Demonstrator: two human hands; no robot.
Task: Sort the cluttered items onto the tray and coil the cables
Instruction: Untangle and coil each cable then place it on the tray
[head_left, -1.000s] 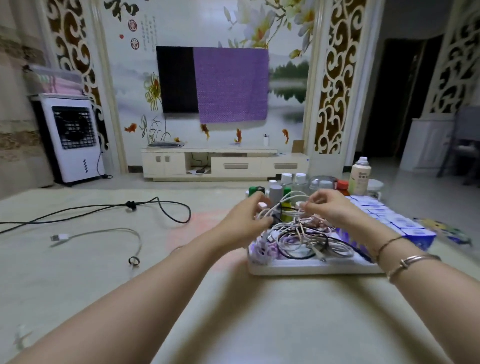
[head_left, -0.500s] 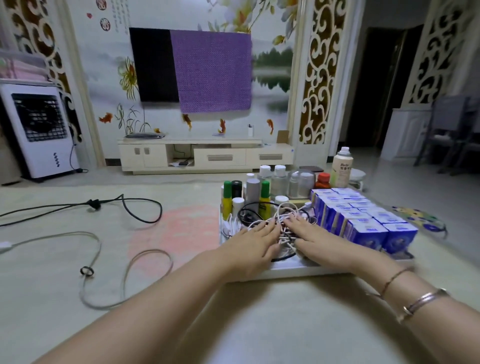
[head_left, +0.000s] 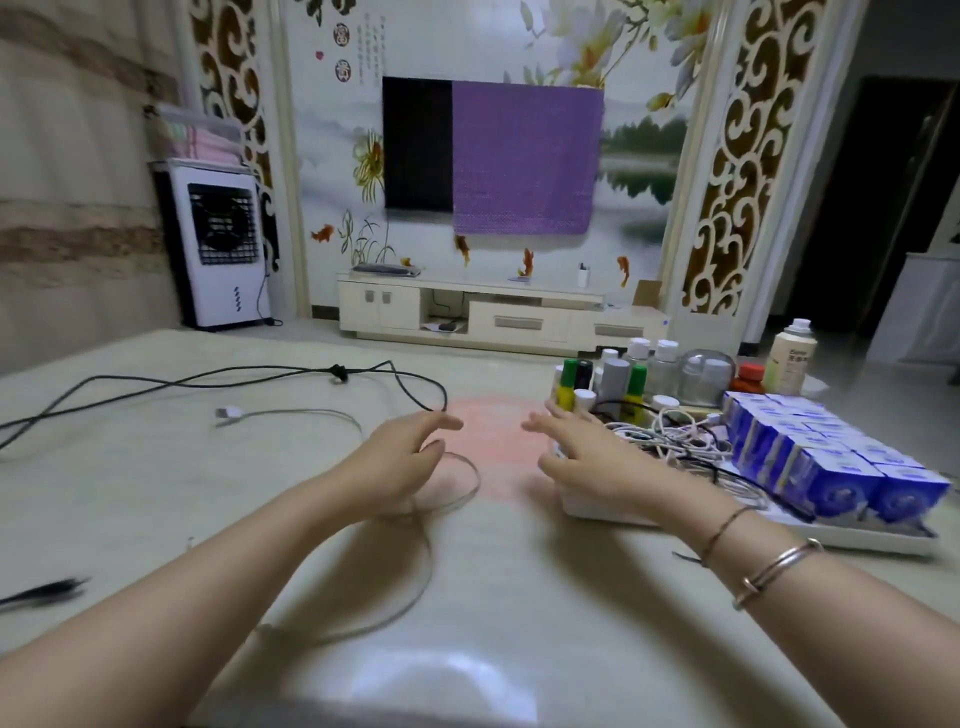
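showing, nearest the viewer, two bare forearms that are reaching forward over a pale table (head_left: 519, 597); a large loop of the grey cable (head_left: 415, 587) is lying on it under the left wrist. the left hand (head_left: 400, 457) is hovering with fingers loosely spread and thumb apart, holding nothing, directly above the cable's smaller loop (head_left: 467, 478), so this hand is the nearer one to it. the cable is running from here away to the left, its long axis roughly across the table, and is ending in a white plug (head_left: 228, 413) well apart from the hand. the right hand (head_left: 576, 452) is also spreading its fingers and gripping nothing; it is lying at the near left corner of the white tray (head_left: 857, 540), and whether it is touching the rim cannot be told. judged from this layout, the coming move is a downward pinch by the left hand on the loop below it, with nothing standing in the way. on the tray, a tangle of white and black coiled cables (head_left: 675, 436) is sitting just beside the right hand, blue boxes (head_left: 831, 457) are lining the right side, and small bottles (head_left: 613, 379) are standing behind. farther off, a black cable (head_left: 260, 371) is trailing uncoiled across the table to the left. beyond the table, a tv cabinet (head_left: 493, 317) and a white air cooler (head_left: 218, 244) are standing against the wall.
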